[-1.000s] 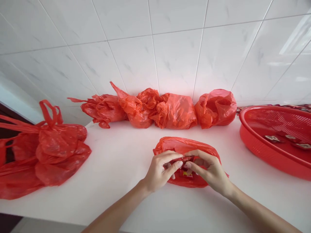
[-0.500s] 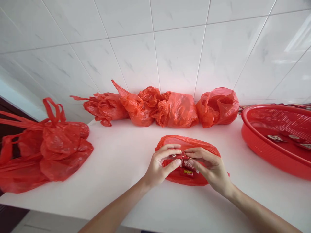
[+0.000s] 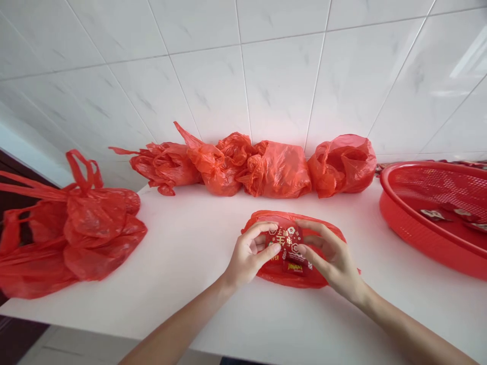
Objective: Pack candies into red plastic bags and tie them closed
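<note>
Although its print is too small to read, a small red printed foil packet (image 3: 286,242) is pinched between the left hand (image 3: 249,256) and the right hand (image 3: 330,261), thumbs and forefingers closed on its side edges. It hangs just above a flat red plastic bag (image 3: 327,230) on the white countertop (image 3: 190,243), which hides a second packet partly.

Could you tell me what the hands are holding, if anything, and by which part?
Both hands, left hand and right hand, pinch a small red packet by its side edges, above the red plastic bag.
</note>
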Tool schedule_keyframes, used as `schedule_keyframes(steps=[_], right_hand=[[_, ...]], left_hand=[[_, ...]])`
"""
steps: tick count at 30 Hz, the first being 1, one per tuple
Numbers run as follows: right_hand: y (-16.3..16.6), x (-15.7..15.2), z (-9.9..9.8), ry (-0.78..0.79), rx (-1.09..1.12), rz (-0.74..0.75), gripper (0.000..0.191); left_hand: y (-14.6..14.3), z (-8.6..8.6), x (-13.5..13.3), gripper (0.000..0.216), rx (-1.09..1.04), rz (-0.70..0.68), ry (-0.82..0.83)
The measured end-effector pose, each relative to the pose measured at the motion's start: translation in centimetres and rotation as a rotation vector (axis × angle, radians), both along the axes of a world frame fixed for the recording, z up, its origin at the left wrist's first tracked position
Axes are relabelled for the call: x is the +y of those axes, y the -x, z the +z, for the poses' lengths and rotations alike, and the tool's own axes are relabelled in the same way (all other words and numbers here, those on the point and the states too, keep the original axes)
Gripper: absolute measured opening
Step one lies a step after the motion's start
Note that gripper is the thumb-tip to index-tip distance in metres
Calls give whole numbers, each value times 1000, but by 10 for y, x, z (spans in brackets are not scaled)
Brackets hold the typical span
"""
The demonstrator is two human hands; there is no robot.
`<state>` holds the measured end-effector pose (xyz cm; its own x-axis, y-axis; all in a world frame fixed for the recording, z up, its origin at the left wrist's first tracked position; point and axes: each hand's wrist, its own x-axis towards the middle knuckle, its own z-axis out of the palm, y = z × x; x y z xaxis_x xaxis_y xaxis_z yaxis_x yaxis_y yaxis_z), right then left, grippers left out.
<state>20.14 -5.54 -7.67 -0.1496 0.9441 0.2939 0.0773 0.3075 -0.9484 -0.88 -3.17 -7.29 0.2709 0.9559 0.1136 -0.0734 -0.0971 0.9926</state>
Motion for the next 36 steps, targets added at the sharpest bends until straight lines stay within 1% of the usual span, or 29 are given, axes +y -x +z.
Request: schedule_keyframes(steps=[3,5,7,9,11,14,16,19,22,25,26,27,32,36], right_hand=[[0,3,0,240,112,110,36],[1,5,1,317,168,147,37],[3,5,2,351,204,190,36],[4,5,4,364,201,238,33],[6,4,6,373,176,261,32],[8,5,6,386,197,206,34],[9,5,7,394,213,188,36],[9,6,7,381,190,204,35],[8,7,7,359,194,148,36],[7,9,7,361,225,91,36],[7,9,6,363,242,87,36],[7,9,6,364,256,91,35],[6,9,8,312,245,179,29],[8,7,10,285,215,188,24]], left_hand=[[-1,-2,-1,33,26,-26,-24],[-1,-2,-1,35,25,-12,-37],[-2,-2,1,36,5,45,-49],[-3,-1,3,36,-22,100,-60],[-3,-1,4,36,-37,116,-68],[-3,-1,4,37,-19,94,-71],[-4,-2,3,37,1,61,-77],[-5,-3,1,39,17,25,-72],[-5,-4,0,41,71,-41,-39],[-5,-5,1,29,151,-171,-56],[-6,-5,1,26,165,-192,-77],[-6,-5,2,24,174,-194,-101],[-6,1,4,22,267,-96,-203],[-6,4,5,20,321,-122,-259]])
